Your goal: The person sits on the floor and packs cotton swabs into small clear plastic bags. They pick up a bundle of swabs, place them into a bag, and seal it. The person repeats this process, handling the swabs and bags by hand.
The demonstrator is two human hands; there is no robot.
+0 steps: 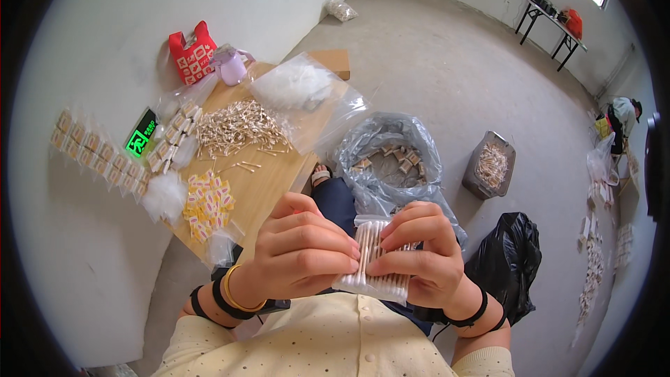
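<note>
Both hands meet in front of my chest on a small clear bag of cotton swabs (pixel 373 281). My left hand (pixel 301 251) pinches the bag's left edge with bent fingers. My right hand (pixel 423 253) grips its right side, fingertips over the swab heads. The swabs stand upright in a row inside the bag. On the wooden table (pixel 269 185) to my left lies a loose pile of cotton swabs (pixel 236 127), with a heap of small yellow and pink labels (pixel 206 204) closer to me.
A large clear bag of white stuff (pixel 301 91), a purple jug (pixel 230 66) and a red bag (pixel 191 51) sit at the table's far end. A grey plastic sack of packed bundles (pixel 391 160), a grey bin of swabs (pixel 490 165) and a black bag (pixel 509 255) are on the floor.
</note>
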